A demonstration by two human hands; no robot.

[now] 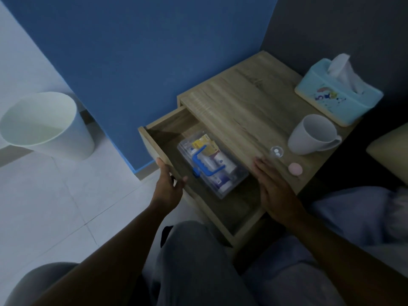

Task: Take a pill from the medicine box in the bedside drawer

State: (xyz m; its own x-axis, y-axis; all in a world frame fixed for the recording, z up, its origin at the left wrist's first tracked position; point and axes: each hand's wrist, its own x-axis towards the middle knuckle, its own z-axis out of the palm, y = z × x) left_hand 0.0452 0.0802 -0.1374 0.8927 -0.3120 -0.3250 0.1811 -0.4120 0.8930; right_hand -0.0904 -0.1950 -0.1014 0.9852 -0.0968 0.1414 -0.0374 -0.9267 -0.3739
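Blue wall and pale floor tiles back my wooden desk [242,102], whose drawer [154,140] stands pulled out. Left of the desk a white bin [44,127] sits on the floor. On the desk's far right corner is a tissue box [337,93], a white mug [313,134] nearer me. The clear medicine box [212,164] lies in the drawer. My left hand [170,186] grips the drawer's front panel; my right hand [273,186] rests flat, fingers spread, on the desk's edge beside a small pill cup [276,151] and its pink lid [295,168].
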